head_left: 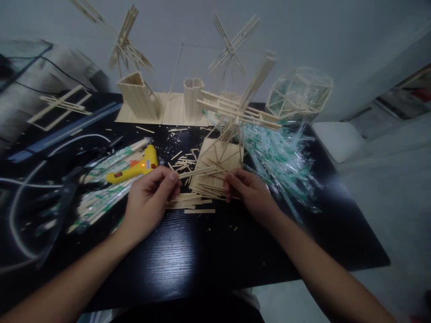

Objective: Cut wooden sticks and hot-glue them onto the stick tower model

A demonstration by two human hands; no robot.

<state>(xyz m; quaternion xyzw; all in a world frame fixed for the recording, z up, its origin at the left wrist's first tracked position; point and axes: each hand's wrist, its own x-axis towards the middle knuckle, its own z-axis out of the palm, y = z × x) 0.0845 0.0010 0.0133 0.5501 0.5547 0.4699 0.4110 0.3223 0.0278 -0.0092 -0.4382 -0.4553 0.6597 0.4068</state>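
Observation:
Thin wooden sticks (pixel 197 172) stretch between my two hands over the middle of the table. My left hand (pixel 153 195) pinches their left end, and my right hand (pixel 247 190) is closed at their right end. Below them lie loose sticks (pixel 188 202) in a row and a flat stick base (pixel 208 161) with more sticks on it. A windmill-like stick model (pixel 239 114) stands on that base, just beyond my hands. Close to my left hand, a yellow glue gun (pixel 136 168) with a small glowing light rests on wrapped stick bundles (pixel 104 197).
Short offcuts (pixel 183 161) are scattered mid-table. Behind stand a tapered stick tower (pixel 139 101) and a round stick tower (pixel 193 98). Clear plastic wrappers (pixel 279 157) pile up at right beside a faceted stick frame (pixel 299 92). A white cable (pixel 20 224) loops across the left.

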